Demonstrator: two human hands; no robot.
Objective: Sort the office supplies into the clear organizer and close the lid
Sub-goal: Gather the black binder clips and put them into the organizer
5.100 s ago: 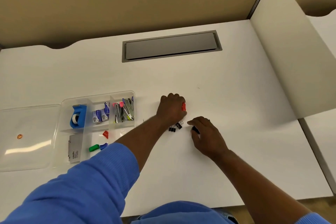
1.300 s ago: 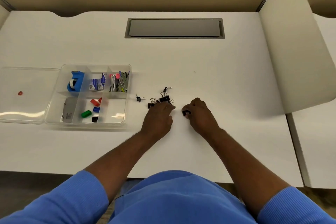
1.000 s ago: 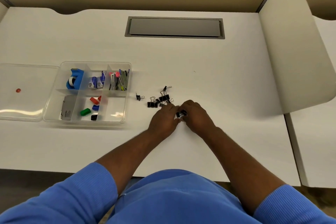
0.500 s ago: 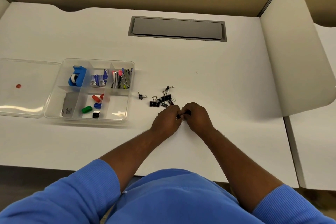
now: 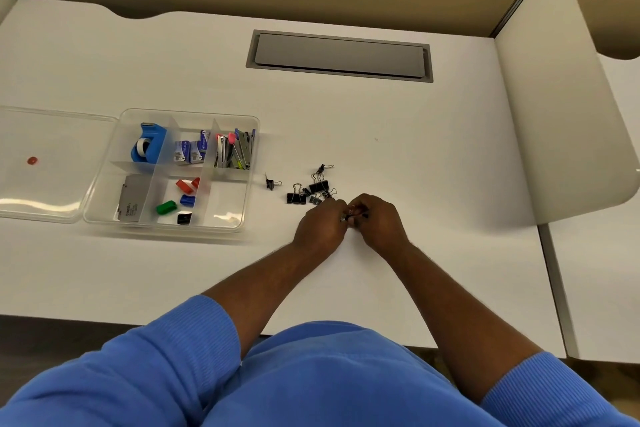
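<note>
My left hand and my right hand meet at mid-desk, and both pinch one small black binder clip between their fingertips. Several more black binder clips lie loose just beyond my hands, and one clip sits apart to the left. The clear organizer stands at the left with its lid open flat beside it. It holds a blue tape dispenser, staple boxes, a bundle of pens and clips, a grey case and small coloured caps.
A grey cable hatch is set into the desk at the back. A white rounded divider panel stands along the right side. A small red dot sits on the open lid. The desk's near edge runs just above my lap.
My hands came together from slightly apart, and both now pinch the clip that my right hand was holding. The view shifted a little; the loose clips and the organizer stayed put.
</note>
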